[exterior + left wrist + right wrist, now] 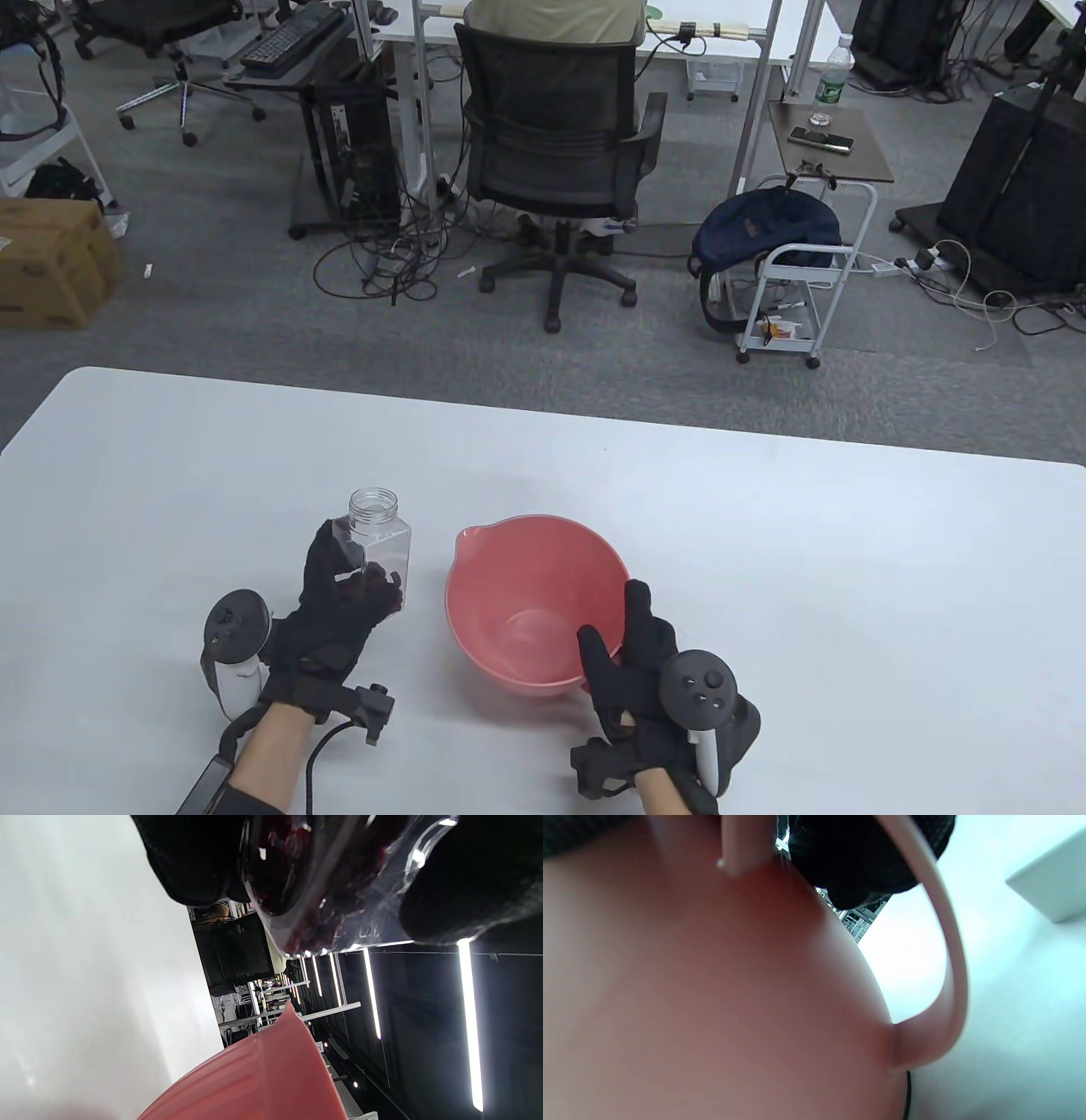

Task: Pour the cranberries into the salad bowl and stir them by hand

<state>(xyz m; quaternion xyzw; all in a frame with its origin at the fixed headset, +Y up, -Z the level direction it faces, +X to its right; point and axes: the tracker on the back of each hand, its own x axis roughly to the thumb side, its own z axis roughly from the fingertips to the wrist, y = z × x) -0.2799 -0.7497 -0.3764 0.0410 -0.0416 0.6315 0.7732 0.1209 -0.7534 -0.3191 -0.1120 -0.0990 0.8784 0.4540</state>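
White and smooth, your table [764,543] sits in front of an office floor of grey carpet, with a black mesh chair [556,161] and tangled cables behind it. Your left hand [339,607] is wrapped around the lower half of the jar [379,543], thumb on the near face and fingers curled round the sides, so you are gripping it upright just left of the bowl [534,603]. It is a clear, square-sided plastic jar with a round threaded neck and no lid on it. The cranberries [314,887] lie dark red at the bottom, mostly hidden behind your glove in the table view; the left wrist view shows them pressed against the transparent wall, blurred and cut off by the frame's top edge. Your right hand [632,654] holds the bowl's near right rim, the thumb lying inside over the edge and the other fingers down the outer wall, where they are out of sight. The bowl is salmon-pink plastic, round and deep, with a small pouring lip at its far left, and its outer wall is faintly ribbed. In the right wrist view the bowl's wall fills most of the frame out of focus, with a curved loop handle [946,984] beside one gloved fingertip [861,866].
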